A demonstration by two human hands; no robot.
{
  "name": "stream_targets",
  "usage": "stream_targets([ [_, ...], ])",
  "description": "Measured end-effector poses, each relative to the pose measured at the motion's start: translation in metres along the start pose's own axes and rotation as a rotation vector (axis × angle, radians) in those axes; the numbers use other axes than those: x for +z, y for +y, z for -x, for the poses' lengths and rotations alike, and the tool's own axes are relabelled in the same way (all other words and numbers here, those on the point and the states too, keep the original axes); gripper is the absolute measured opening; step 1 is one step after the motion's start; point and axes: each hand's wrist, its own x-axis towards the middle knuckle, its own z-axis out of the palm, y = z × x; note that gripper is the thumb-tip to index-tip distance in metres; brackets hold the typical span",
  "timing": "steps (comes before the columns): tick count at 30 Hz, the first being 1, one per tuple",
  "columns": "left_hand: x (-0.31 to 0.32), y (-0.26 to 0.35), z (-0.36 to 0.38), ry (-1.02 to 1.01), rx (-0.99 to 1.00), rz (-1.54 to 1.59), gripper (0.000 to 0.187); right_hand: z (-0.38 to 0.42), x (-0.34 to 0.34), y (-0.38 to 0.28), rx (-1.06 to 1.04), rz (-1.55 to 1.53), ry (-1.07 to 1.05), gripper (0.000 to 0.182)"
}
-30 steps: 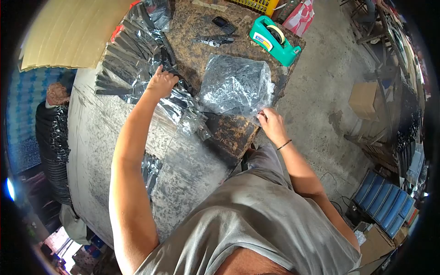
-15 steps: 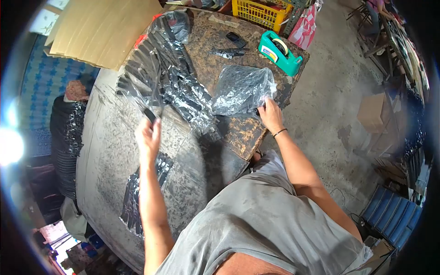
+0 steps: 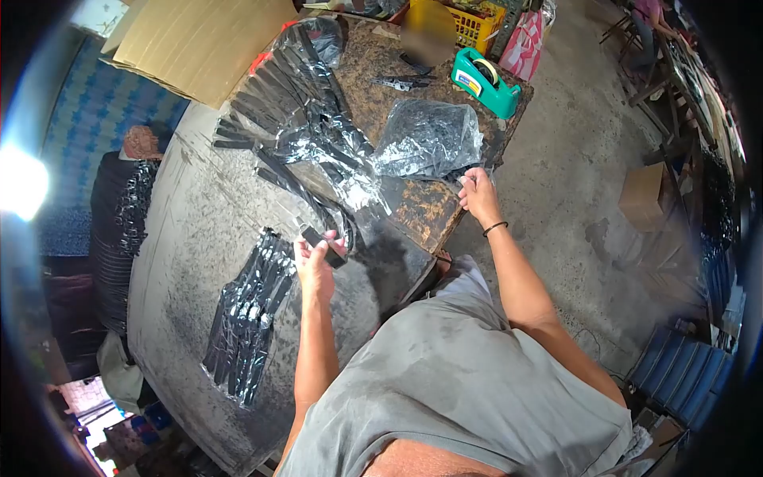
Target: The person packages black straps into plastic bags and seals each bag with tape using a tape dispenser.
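Observation:
My left hand (image 3: 315,266) is closed around a flat black strip (image 3: 329,248), gripped near its end over the table. Behind it, a dark, glossy length curves back toward a fanned pile of black strips (image 3: 298,119) in clear plastic. My right hand (image 3: 480,199) has its fingers pinched at the near right corner of a crumpled clear plastic bag (image 3: 429,139); exactly what lies between the fingertips is hard to see. Left of my left forearm lies a plastic-wrapped bundle of black strips (image 3: 250,318).
A green tape dispenser (image 3: 486,83) stands at the table's far right corner, with dark pliers-like tools (image 3: 401,82) to its left. Behind are a yellow crate (image 3: 477,28) and cardboard sheets (image 3: 199,48). Black wrapped rolls (image 3: 119,238) stand left. Another person (image 3: 653,28) is far right.
My left hand has come down and to the right, bringing the black strip closer to me. The wrapped bundle is now uncovered by my forearm. My right hand has shifted slightly at the bag's corner.

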Motion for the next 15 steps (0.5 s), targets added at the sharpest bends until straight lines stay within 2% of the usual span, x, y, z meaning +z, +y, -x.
stream_targets([
  [3,-0.002,0.018,0.001,-0.061,-0.045,0.088,0.039,0.014,0.003,0.006,0.033,-0.174,-0.05,0.022],
  [7,-0.011,0.023,0.001,-0.148,-0.031,-0.036,0.033,0.036,0.011,0.017,0.124,-0.334,-0.206,0.02],
  [10,-0.012,0.029,0.003,-0.189,-0.02,-0.042,0.025,0.051,0.026,0.023,0.153,-0.397,-0.189,0.015],
  [15,-0.015,0.038,0.015,-0.225,0.031,-0.08,0.026,0.081,0.044,0.021,0.134,-0.493,-0.175,0.012],
])
